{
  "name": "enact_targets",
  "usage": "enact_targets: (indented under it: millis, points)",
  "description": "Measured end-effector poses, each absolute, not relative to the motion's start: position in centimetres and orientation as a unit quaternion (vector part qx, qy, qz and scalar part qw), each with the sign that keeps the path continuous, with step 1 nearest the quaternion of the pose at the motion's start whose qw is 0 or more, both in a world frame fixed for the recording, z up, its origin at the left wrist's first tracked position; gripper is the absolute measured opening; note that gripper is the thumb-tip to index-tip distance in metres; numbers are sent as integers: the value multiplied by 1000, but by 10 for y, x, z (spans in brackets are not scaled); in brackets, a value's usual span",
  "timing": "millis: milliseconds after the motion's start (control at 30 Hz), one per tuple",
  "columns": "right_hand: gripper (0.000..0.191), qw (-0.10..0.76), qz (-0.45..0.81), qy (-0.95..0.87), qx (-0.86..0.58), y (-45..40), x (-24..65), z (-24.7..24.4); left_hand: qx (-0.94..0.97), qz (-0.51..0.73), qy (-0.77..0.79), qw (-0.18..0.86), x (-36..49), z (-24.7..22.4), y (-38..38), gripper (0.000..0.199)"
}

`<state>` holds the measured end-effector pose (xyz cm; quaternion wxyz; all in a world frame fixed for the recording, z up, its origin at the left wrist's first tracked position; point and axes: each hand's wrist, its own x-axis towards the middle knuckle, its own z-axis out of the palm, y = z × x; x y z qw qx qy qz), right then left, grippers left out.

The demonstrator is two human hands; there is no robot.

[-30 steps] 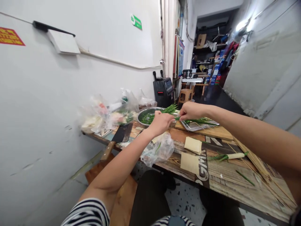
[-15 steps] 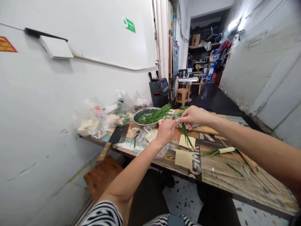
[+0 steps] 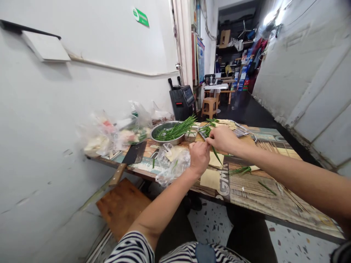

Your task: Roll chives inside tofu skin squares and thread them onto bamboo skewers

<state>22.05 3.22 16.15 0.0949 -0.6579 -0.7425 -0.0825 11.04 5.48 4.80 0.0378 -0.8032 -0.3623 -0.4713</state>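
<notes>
My right hand (image 3: 223,139) pinches a few green chives (image 3: 217,156), whose ends hang below its fingers. Right beside it is my left hand (image 3: 200,155), closed with its fingertips meeting the right ones; what lies between them is hidden. Under the hands lie a stack of pale yellow tofu-skin sheets (image 3: 216,160) and a single sheet (image 3: 210,179) nearer the table edge. A rolled sheet with chives sticking out (image 3: 254,168) rests to the right, partly behind my right forearm. A metal bowl (image 3: 179,140) of long chives stands beyond my left hand.
A cleaver (image 3: 134,153) lies at the left, its handle past the table edge. Plastic bags (image 3: 131,133) of food line the wall. Behind my right hand is a tray (image 3: 242,133) of filled rolls. Thin bamboo skewers (image 3: 264,147) and a loose chive piece (image 3: 267,188) lie at the right.
My hands have come slightly lower and closer together, the left one shifting right. The view has turned a little, and more of the tray behind the right hand shows.
</notes>
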Motion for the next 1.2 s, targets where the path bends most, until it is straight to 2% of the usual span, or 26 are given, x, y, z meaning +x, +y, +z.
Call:
enact_targets:
  millis: [100,167,233,300,400,533,667,833,1033,1200]
  points:
    - [22,118,-62,-745,-654,30,226,164,-812,-447,-375,-5,108,55,51,34]
    - [17,150,7,-748,-646,27,234,169,-816,-441,-365,-80,100,67,53,30]
    - [17,186,130,-737,-636,22,241,175,-795,-459,-332,-216,91,80,62,32]
    - [22,221,255,-717,-610,16,246,181,-734,-477,-267,-403,86,91,72,46]
    - [32,254,352,-704,-563,10,249,183,-648,-343,-179,-656,90,100,77,58]
    - [31,256,362,-705,-553,10,258,178,-536,-146,-162,-816,101,97,63,60]
    - [27,233,324,-711,-578,12,274,174,-482,-101,-114,-863,99,89,50,42]
    - [23,214,255,-712,-619,9,282,172,-478,-171,-139,-850,99,76,44,27]
    - [21,170,83,-751,-633,5,277,166,-472,-189,-169,-844,108,64,37,25]
    - [23,161,-27,-767,-620,3,277,162,-450,-194,-154,-858,114,66,30,35]
